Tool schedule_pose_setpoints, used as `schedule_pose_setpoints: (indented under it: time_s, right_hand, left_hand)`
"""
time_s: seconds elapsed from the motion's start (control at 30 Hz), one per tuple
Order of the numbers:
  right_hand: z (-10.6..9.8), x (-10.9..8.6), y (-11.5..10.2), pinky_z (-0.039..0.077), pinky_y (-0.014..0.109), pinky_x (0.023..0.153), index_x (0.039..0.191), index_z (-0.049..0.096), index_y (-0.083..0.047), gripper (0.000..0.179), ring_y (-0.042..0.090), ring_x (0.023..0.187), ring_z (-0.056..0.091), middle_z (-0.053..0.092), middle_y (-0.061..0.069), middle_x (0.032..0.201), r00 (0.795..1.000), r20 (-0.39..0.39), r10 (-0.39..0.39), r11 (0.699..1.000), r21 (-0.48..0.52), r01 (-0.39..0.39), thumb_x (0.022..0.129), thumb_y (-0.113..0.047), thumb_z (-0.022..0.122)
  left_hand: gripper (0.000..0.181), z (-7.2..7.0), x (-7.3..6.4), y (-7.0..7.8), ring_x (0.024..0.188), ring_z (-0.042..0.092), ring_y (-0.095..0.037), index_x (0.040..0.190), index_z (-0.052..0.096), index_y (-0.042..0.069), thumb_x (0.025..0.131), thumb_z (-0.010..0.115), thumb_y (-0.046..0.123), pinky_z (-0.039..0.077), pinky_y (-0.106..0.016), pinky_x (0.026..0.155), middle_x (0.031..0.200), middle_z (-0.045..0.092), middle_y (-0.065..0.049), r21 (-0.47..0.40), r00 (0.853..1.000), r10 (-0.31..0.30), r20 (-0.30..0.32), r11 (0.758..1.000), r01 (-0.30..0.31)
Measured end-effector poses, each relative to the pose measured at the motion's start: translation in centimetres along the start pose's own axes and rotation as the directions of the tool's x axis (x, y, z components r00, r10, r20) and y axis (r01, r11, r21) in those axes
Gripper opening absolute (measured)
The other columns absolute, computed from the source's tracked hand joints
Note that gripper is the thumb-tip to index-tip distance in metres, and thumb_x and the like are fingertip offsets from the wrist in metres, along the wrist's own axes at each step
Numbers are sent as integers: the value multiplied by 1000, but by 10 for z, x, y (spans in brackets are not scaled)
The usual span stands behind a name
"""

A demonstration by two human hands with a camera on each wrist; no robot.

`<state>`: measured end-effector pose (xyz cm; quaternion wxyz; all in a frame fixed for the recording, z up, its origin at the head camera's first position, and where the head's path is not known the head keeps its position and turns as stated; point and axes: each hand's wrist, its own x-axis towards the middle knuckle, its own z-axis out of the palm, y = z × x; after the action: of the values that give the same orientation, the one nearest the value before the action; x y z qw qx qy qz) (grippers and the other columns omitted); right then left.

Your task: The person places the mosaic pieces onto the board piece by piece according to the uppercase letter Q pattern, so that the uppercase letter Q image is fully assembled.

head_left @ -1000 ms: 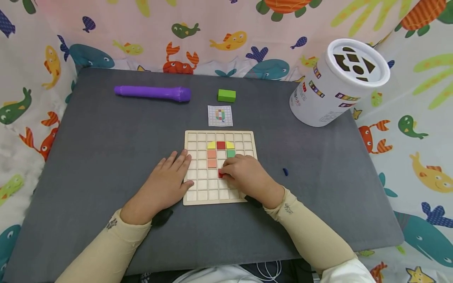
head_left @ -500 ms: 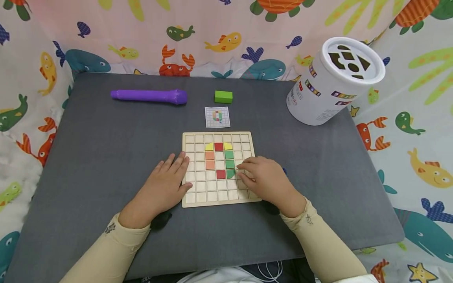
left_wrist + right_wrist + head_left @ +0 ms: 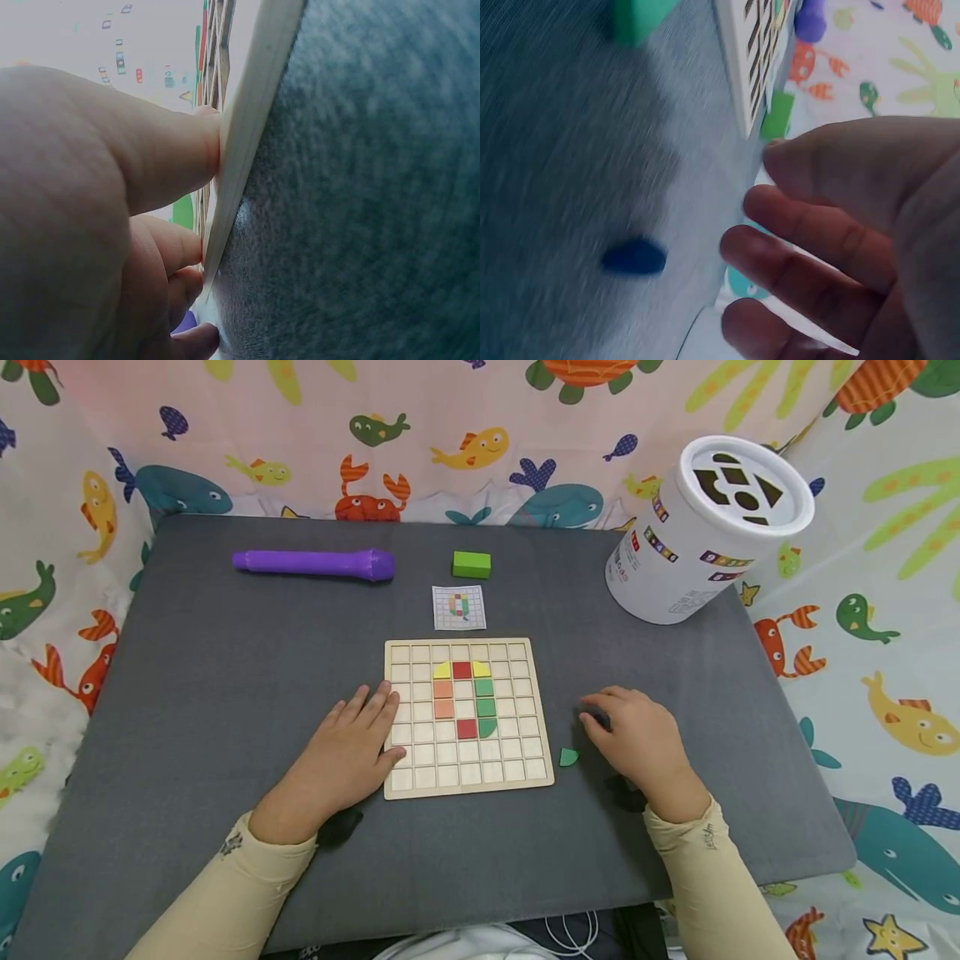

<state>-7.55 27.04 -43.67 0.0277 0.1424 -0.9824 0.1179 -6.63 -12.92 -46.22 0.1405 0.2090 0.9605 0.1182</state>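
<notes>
A wooden grid board lies flat on the grey table. In its cells sit yellow, red, orange and green tiles, among them a red square and a green round-cornered tile. My left hand rests on the board's left edge, fingers straight; in the left wrist view the thumb touches the rim. Right of the board, my right hand hovers by a small dark blue piece, thumb and fingers apart and holding nothing. A loose green quarter-round piece lies between board and right hand.
Behind the board lies a small pattern card, with a green block beyond it. A purple microphone-shaped stick lies at the back left. A white tub with a shape-holed lid stands back right.
My right hand has let go of the red tile in the board and moved right, off the board to the blue piece. The loose green piece has come into view. My left hand stays put.
</notes>
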Motion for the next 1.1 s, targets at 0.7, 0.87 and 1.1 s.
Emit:
schedule_pose_setpoints:
  time_s: [0.7, 0.87, 1.1]
  right_hand:
    - [17, -20, -6, 60, 45, 77, 109, 85, -12, 26, 19, 88, 70, 73, -2, 102, 973, 130, -189, 978, 114, 175, 85, -19, 92]
    - [16, -20, -8, 60, 44, 72, 101, 85, -14, 20, 19, 84, 70, 75, -3, 96, 981, 83, -176, 983, 76, 169, 86, -25, 91]
    - [12, -6, -30, 53, 35, 59, 86, 83, -17, 27, 12, 69, 62, 73, -5, 81, 974, 19, -228, 973, 50, 227, 84, -42, 92]
  left_hand:
    - [79, -4, 0, 0, 160, 17, -44, 167, 27, -3, 109, 61, 39, 18, -63, 126, 175, 19, -19, 3, 1000, -12, 11, 1000, 12]
    - [79, -2, 0, 0, 160, 18, -44, 167, 27, -2, 109, 61, 38, 18, -63, 126, 175, 20, -19, 3, 1000, -10, 14, 1000, 10]
    - [79, -1, 1, 0, 160, 18, -44, 168, 27, -2, 109, 62, 39, 18, -63, 126, 175, 20, -18, 1, 1000, -2, 10, 1000, 2]
